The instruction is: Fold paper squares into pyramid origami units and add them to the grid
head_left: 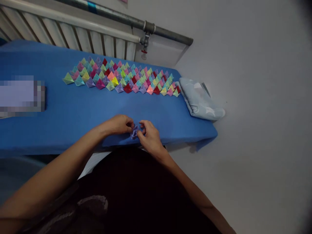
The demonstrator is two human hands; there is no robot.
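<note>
Between my hands, close to the near edge of the blue-covered surface (80, 126), is a small purple folded paper boat (135, 132). My left hand (121, 124) pinches its left side with curled fingers. On the other side, my right hand (149, 135) has its thumb and fingers bent around the boat's right edge. Farther back, several rows of small paper boats (127, 88) in red, pink, green, yellow, blue and purple stand packed side by side.
A folded light-blue patterned cloth (202, 100) lies at the right end, by the wall. On the left sits a pixelated, blurred-out object (21, 96). Behind the surface run a white radiator (73, 31) and a grey pipe (170, 33) with a red-handled valve (144, 51).
</note>
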